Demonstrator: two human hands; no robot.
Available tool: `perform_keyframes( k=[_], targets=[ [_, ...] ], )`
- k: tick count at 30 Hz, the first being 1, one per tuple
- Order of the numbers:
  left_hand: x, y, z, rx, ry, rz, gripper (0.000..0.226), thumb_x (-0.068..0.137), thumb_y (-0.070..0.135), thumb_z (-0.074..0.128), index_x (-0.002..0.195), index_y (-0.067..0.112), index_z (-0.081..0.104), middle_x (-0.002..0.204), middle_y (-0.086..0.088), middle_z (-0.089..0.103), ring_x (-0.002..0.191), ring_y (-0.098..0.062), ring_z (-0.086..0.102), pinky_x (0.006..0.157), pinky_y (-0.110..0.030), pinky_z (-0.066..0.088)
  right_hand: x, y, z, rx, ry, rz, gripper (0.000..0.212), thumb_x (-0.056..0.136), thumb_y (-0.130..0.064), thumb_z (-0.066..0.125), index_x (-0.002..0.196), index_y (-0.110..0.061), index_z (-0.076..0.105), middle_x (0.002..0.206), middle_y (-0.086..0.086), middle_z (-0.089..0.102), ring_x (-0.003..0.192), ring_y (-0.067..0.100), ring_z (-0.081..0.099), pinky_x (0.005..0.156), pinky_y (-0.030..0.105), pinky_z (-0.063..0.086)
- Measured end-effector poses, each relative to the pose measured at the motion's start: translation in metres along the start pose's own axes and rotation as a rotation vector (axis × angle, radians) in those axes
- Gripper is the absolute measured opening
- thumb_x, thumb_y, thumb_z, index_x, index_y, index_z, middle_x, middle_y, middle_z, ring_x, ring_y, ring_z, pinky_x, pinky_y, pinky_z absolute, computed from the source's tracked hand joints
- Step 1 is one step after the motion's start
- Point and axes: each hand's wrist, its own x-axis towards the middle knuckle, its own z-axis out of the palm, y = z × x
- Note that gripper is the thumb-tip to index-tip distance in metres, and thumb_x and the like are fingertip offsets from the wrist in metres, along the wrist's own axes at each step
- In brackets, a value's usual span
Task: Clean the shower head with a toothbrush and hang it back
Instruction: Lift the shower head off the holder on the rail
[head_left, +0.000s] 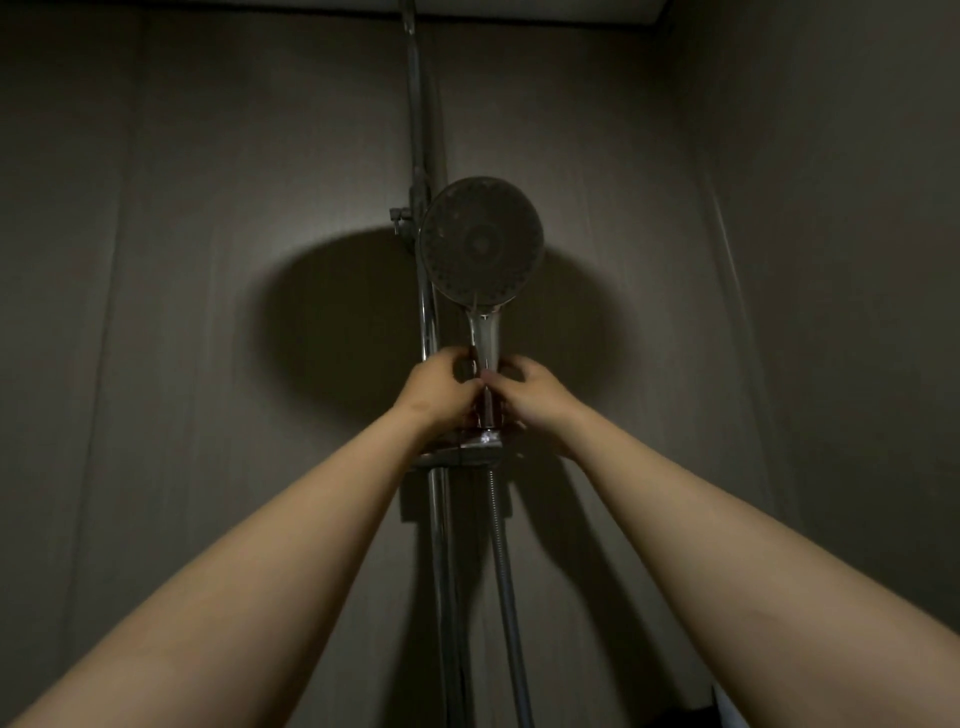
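Left hand (440, 388) and right hand (525, 396) grip the handle (485, 338) below the shower head (480, 241), seated at its bracket (462, 454); no toothbrush shows, so whether brushing is done cannot be told.

Room was open left and right of shower head (480, 241), bare wall (208, 312) behind. Riser pipe (417, 130) stood just beside its left edge; bracket (457, 455) and hose (506, 571) blocked passage straight below.

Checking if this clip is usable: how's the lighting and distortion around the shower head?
Head view: dim; the shower head casts a large round shadow on the wall; glints on its handle; wide-angle stretch swells the forearms at the lower corners.
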Motion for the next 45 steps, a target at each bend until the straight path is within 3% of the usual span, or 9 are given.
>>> perform_keyframes(
  k=[4,9,12,16,21,27,32,37,45],
  targets=[
    [0.004,-0.002,0.002,0.038,0.034,0.023,0.049,0.088,0.011,0.062,0.134,0.012,0.046,0.120,-0.018,0.060,0.104,-0.036,0.063,0.081,-0.043,0.056,0.008,0.007,0.002,-0.020,0.003,-0.027,0.038,0.094,-0.022,0.055,0.128,-0.003,0.052,0.125,0.017,0.060,0.106,0.026,0.059,0.094,0.035,0.046],
    [0.006,-0.003,0.005,0.081,0.089,0.084,0.050,0.088,0.013,0.062,0.135,0.011,0.046,0.123,-0.017,0.060,0.105,-0.032,0.063,0.088,-0.047,0.054,0.014,0.008,0.002,-0.066,0.038,-0.057,0.041,0.095,-0.022,0.054,0.130,-0.002,0.050,0.125,0.017,0.059,0.105,0.025,0.058,0.080,0.026,0.042],
    [0.008,-0.004,0.005,0.061,0.119,0.111,0.050,0.088,0.013,0.061,0.136,0.012,0.047,0.124,-0.016,0.061,0.109,-0.032,0.062,0.092,-0.047,0.052,0.018,0.007,0.003,-0.068,0.079,-0.084,0.039,0.094,-0.023,0.055,0.127,0.000,0.053,0.119,0.017,0.061,0.100,0.024,0.058,0.071,0.023,0.045],
    [0.011,-0.004,0.006,0.037,0.118,0.124,0.049,0.089,0.012,0.060,0.136,0.013,0.047,0.124,-0.016,0.061,0.108,-0.032,0.063,0.092,-0.047,0.052,0.019,0.004,0.004,-0.046,0.101,-0.085,0.035,0.094,-0.021,0.055,0.122,0.000,0.055,0.110,0.016,0.061,0.096,0.025,0.058,0.074,0.026,0.048],
    [0.014,0.002,0.003,0.007,0.121,0.160,0.048,0.090,0.013,0.059,0.137,0.013,0.046,0.125,-0.016,0.060,0.111,-0.032,0.061,0.095,-0.048,0.050,0.018,-0.003,0.005,-0.054,0.177,-0.115,0.042,0.096,-0.021,0.052,0.133,-0.001,0.048,0.126,0.018,0.058,0.098,0.019,0.055,0.059,0.007,0.043],
    [0.017,0.006,0.004,-0.051,0.145,0.196,0.047,0.090,0.014,0.059,0.135,0.015,0.048,0.132,-0.010,0.056,0.117,-0.025,0.058,0.098,-0.044,0.049,0.013,-0.014,-0.001,-0.025,0.207,-0.115,0.044,0.096,-0.020,0.052,0.136,-0.002,0.045,0.130,0.017,0.056,0.119,0.030,0.055,0.088,0.028,0.044],
    [0.018,0.004,0.004,-0.067,0.145,0.218,0.046,0.089,0.016,0.061,0.133,0.015,0.050,0.131,-0.010,0.058,0.117,-0.025,0.058,0.098,-0.044,0.049,0.010,-0.015,-0.001,-0.035,0.242,-0.147,0.039,0.096,-0.016,0.051,0.131,0.000,0.048,0.121,0.013,0.060,0.112,0.024,0.058,0.067,0.010,0.044],
    [0.019,0.006,0.006,-0.135,0.158,0.222,0.045,0.088,0.012,0.062,0.132,0.014,0.052,0.130,-0.010,0.058,0.119,-0.024,0.056,0.100,-0.044,0.048,0.007,-0.019,-0.003,-0.041,0.241,-0.164,0.041,0.095,-0.018,0.053,0.132,-0.001,0.048,0.127,0.018,0.058,0.116,0.029,0.057,0.096,0.034,0.045],
    [0.014,0.002,0.031,-0.234,0.077,0.185,0.049,0.090,0.013,0.059,0.136,0.017,0.044,0.125,-0.008,0.059,0.107,-0.022,0.062,0.088,-0.035,0.055,-0.003,-0.005,-0.022,-0.157,0.227,-0.158,0.034,0.093,-0.018,0.055,0.124,-0.003,0.053,0.116,0.017,0.063,0.108,0.030,0.061,0.098,0.049,0.047]
  ],
)
